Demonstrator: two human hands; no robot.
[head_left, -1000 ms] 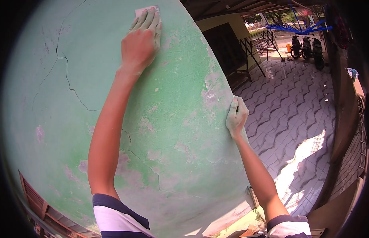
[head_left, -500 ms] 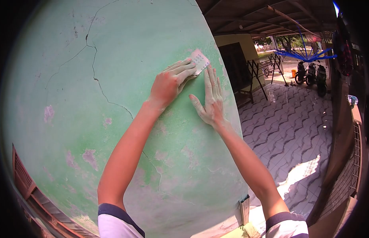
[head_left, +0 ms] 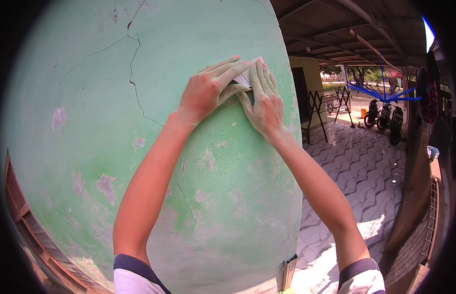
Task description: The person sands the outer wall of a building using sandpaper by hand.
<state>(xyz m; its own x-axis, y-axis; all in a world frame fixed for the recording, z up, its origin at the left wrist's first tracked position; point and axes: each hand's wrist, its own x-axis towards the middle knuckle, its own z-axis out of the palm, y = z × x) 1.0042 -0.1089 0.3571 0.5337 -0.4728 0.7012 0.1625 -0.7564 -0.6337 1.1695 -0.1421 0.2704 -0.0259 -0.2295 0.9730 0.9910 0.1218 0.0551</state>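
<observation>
A pale sheet of paper [head_left: 243,78], probably sandpaper, lies against a green wall [head_left: 208,152] with cracks and patches of worn paint. My left hand [head_left: 206,90] has its fingers and thumb closed on the sheet's left side. From the right, my right hand [head_left: 264,103] presses over the sheet's other side, its fingers stretched close together and pointing up. Both hands look dusty, and their fingertips nearly meet. Part of the sheet is hidden under the fingers.
Right of the wall's edge is a tiled floor [head_left: 355,171]. Farther back stand a dark folding rack [head_left: 331,105], motorbikes [head_left: 384,117] and a blue hanging rack [head_left: 384,93]. A wooden frame [head_left: 32,225] shows at the lower left.
My left hand has come down from high on the wall with the sheet. My right hand has left the wall's edge and moved up onto the sheet. The view has shifted.
</observation>
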